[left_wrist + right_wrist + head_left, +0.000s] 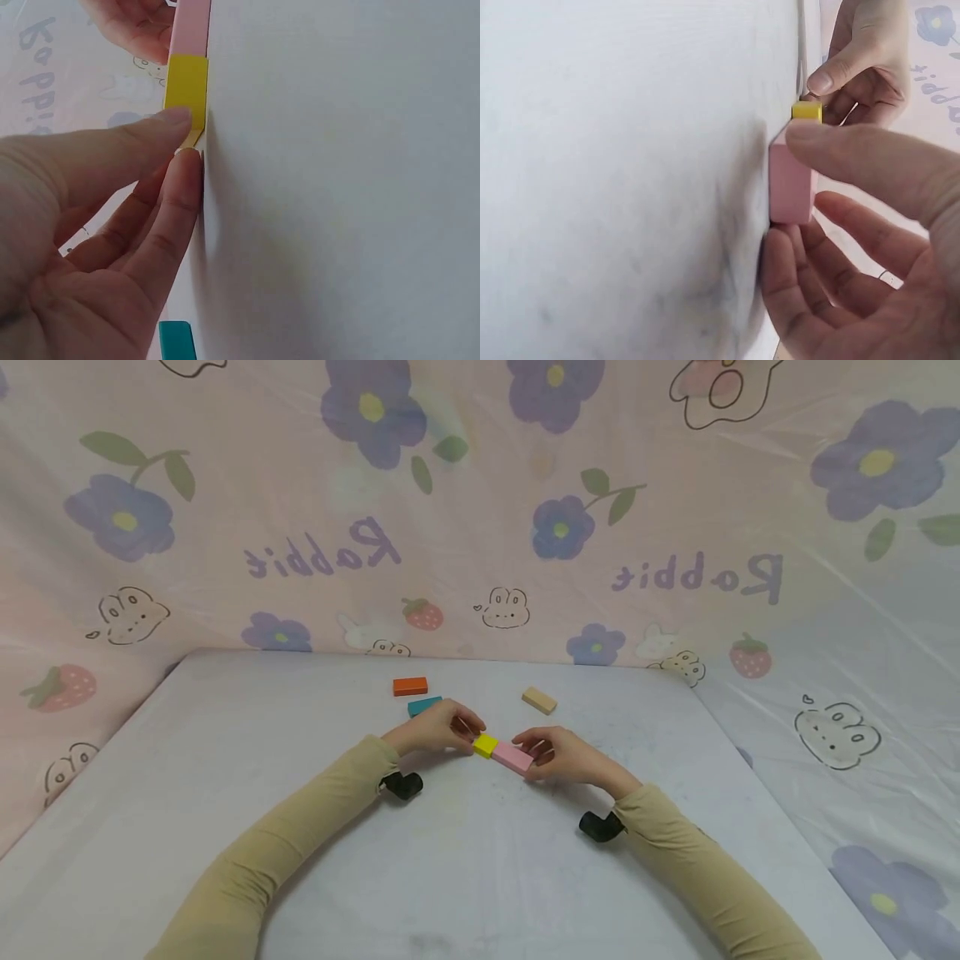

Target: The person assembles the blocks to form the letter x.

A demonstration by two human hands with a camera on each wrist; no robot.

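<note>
A yellow block and a longer pink block lie end to end on the white table, touching. My left hand is at the yellow block's left end; in the left wrist view the thumb lies on the block and the index fingertip is by its end. My right hand pinches the outer end of the pink block. In the right wrist view, its thumb rests along the pink block and the fingers curl at the end.
Beyond the left hand lie an orange block and a teal block, the teal one partly hidden by that hand. A natural wood-coloured block sits farther back on the right. A patterned curtain rises behind the table.
</note>
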